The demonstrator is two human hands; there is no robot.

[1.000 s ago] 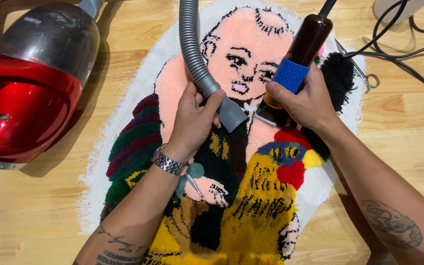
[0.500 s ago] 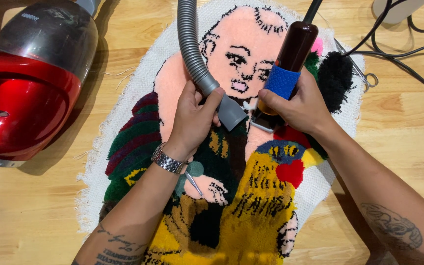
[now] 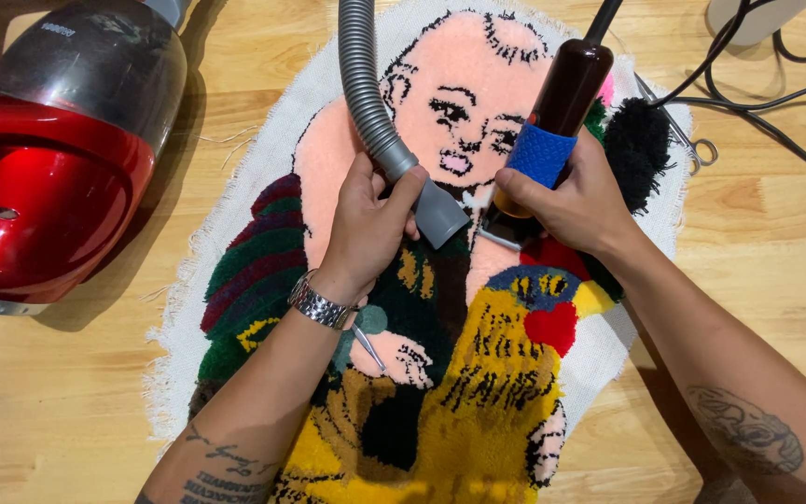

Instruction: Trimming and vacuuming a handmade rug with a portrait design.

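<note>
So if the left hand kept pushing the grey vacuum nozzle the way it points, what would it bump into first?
Probably the silver blade end of the brown trimmer with blue grip in the right hand, close beside the grey nozzle; depth is unclear.

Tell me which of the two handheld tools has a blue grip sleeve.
The dark brown trimmer in the right hand; the left hand holds the plain grey vacuum hose.

Bright, even light falls from overhead, laying soft shadows right of the red vacuum cleaner and under both forearms (a pale glare streaks its clear dust bin), while the frame stays sharp throughout with only slight bending at the edges.
</note>
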